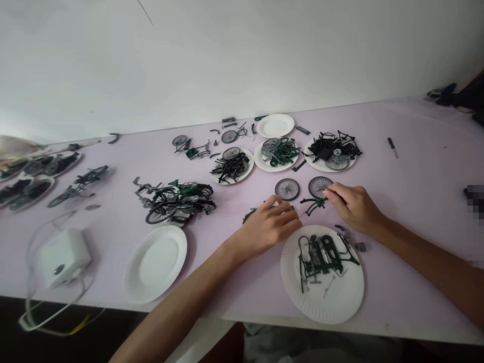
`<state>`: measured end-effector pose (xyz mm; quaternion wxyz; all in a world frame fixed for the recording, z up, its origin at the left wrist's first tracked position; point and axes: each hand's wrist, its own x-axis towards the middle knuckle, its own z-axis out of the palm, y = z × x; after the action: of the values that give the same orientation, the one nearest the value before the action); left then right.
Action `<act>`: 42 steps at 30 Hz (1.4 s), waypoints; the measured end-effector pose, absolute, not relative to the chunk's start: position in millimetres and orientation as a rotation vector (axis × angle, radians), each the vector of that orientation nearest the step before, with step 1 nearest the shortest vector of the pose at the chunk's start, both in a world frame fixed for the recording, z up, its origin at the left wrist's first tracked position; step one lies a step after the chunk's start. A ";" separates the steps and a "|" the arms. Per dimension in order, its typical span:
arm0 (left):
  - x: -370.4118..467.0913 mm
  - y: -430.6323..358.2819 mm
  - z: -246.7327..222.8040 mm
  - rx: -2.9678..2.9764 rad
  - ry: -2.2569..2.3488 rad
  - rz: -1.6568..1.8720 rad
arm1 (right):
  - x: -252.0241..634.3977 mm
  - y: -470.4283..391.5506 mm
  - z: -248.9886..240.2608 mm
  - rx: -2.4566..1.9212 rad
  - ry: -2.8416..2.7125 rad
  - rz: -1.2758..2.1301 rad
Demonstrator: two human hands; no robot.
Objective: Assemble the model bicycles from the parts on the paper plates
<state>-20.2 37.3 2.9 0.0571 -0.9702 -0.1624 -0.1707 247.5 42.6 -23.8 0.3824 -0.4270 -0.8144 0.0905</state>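
My left hand [271,225] is over the table with its fingers curled inward; what they hold, if anything, is hidden. Part of a dark green piece [248,216] shows beside its knuckles. My right hand [353,205] is closed in a pinch at the edge of a small spoked wheel [319,187]. A green miniature bicycle frame part [314,204] lies right by those fingertips; whether they grip it I cannot tell. Another spoked wheel [287,189] lies flat between the hands. Just in front, a paper plate [321,305] carries green frame parts, rods and small metal pieces.
Farther back, paper plates hold black parts [232,167], green parts [283,153] and more black parts [333,147]. Miniature bicycles [176,199] stand at left, behind a bare plate [157,264]. A white box with cables [66,257] and a screwdriver [392,146] lie farther out.
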 end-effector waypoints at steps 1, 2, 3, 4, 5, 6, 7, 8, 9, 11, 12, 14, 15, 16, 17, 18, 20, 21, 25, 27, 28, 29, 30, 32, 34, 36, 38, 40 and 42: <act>-19.4 36.0 3.5 -2.944 -0.501 -0.522 | 247.5 42.7 -23.7 -1.095 -2.076 0.235; -18.2 33.8 4.4 -2.962 -0.520 -0.551 | 247.5 42.8 -23.6 -1.103 -2.075 0.242; -16.5 30.6 5.8 -2.992 -0.545 -0.606 | 247.5 42.7 -23.7 -1.111 -2.072 0.250; -14.3 26.4 7.7 -3.028 -0.569 -0.676 | 247.6 42.5 -23.8 -1.120 -2.068 0.260; -11.5 21.4 10.1 -3.062 -0.585 -0.750 | 247.7 42.3 -23.9 -1.129 -2.064 0.270; -8.4 15.9 12.9 -3.092 -0.581 -0.817 | 247.7 42.0 -24.0 -1.139 -2.059 0.280; -4.9 10.1 15.9 -3.113 -0.552 -0.860 | 247.8 41.7 -24.0 -1.149 -2.052 0.289; -1.5 4.5 18.7 -3.132 -0.505 -0.889 | 247.8 41.5 -23.9 -1.158 -2.046 0.297; 1.8 -0.4 21.1 -3.154 -0.451 -0.910 | 247.8 41.3 -23.8 -1.165 -2.041 0.305; 6.9 -7.3 23.9 -3.195 -0.351 -0.924 | 247.8 41.5 -23.5 -1.173 -2.035 0.321; 8.1 -8.7 23.9 -3.205 -0.321 -0.914 | 247.9 41.7 -23.3 -1.173 -2.035 0.330; 7.2 -7.1 21.9 -3.183 -0.333 -0.879 | 248.1 42.4 -23.3 -1.166 -2.041 0.345; 4.8 -4.2 20.2 -3.160 -0.384 -0.875 | 248.3 42.8 -23.4 -1.160 -2.045 0.352; 1.4 -0.2 18.4 -3.133 -0.462 -0.891 | 248.5 43.2 -23.6 -1.153 -2.050 0.359; -2.8 4.7 16.7 -3.098 -0.563 -0.923 | 248.7 43.6 -23.7 -1.145 -2.056 0.368; -7.3 10.0 15.2 -3.054 -0.672 -0.961 | 248.6 43.9 -23.7 -1.137 -2.061 0.377; -14.5 20.0 13.3 -2.940 -0.866 -1.005 | 247.6 43.8 -22.7 -1.122 -2.066 0.398; -16.3 23.8 12.7 -2.879 -0.933 -1.008 | 246.4 43.4 -21.6 -1.116 -2.064 0.411; -7.7 26.0 10.5 -2.775 -0.965 -0.998 | 237.1 38.3 -12.8 -1.117 -2.018 0.469; 1.2 21.9 8.1 -2.782 -0.922 -0.986 | 231.4 34.1 -7.6 -1.125 -1.978 0.507; 4.9 19.9 6.5 -2.797 -0.910 -0.983 | 228.8 31.9 -5.4 -1.129 -1.950 0.541; 7.8 18.3 4.8 -2.819 -0.912 -0.994 | 226.4 29.8 -3.8 -1.133 -1.918 0.586; 9.8 17.3 3.1 -2.845 -0.927 -1.022 | 224.4 27.8 -2.6 -1.138 -1.883 0.643; 11.4 16.8 -0.3 -2.902 -0.978 -1.127 | 221.3 24.8 -2.0 -1.145 -1.827 0.766; 11.2 17.5 -3.0 -2.948 -1.065 -1.267 | 219.2 23.2 -3.2 -1.151 -1.812 0.842; 10.2 18.6 -5.0 -2.988 -1.183 -1.390 | 218.0 22.9 -5.3 -1.158 -1.818 0.866; 8.8 19.9 -6.5 -3.028 -1.317 -1.507 | 218.0 23.2 -7.6 -1.167 -1.823 0.865; 6.5 22.1 -8.0 -3.056 -1.432 -1.640 | 219.1 23.6 -9.8 -1.187 -1.820 0.882; 3.5 25.2 -9.6 -3.070 -1.521 -1.766 | 221.0 23.8 -11.9 -1.216 -1.807 0.903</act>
<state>3.5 25.2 -9.6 -0.3487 -0.7465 -0.3698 -0.4294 221.0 23.8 -11.9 0.3819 -0.4767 -0.7082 0.3540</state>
